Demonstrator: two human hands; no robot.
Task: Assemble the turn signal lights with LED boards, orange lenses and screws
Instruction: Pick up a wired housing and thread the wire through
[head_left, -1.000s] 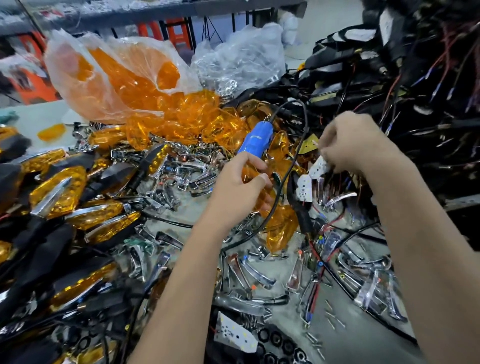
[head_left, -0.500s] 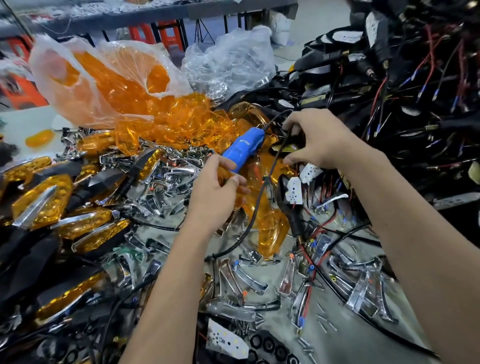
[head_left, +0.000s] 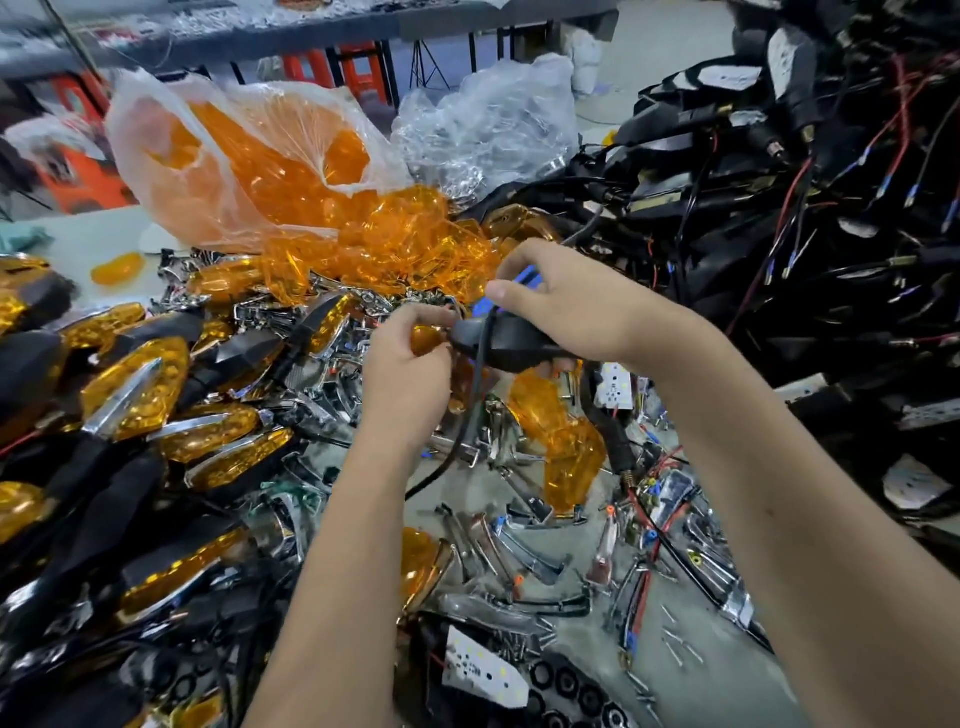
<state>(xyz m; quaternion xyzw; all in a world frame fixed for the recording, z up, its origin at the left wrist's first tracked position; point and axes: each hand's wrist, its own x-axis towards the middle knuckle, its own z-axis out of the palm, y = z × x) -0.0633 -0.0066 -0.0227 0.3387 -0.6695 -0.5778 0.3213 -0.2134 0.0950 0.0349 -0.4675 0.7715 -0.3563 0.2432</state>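
Change since half a second ago: your left hand (head_left: 410, 364) has let go of the blue screwdriver (head_left: 485, 306), now pinching the black housing (head_left: 511, 340) your right hand (head_left: 576, 306) grips. Assembled lights (head_left: 135, 384) left, grey table (head_left: 582, 525) strewn with screws (head_left: 675, 647), wiring pile (head_left: 805, 208) right.

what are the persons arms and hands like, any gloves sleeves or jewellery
Both forearms are bare up to the bottom edge of the picture, so no sleeve shows. The left hand and the right hand wear no gloves. No ring, watch or wristband shows on the parts in view. The fingernails that show are short and unpainted. No tape or markings are visible on either arm.
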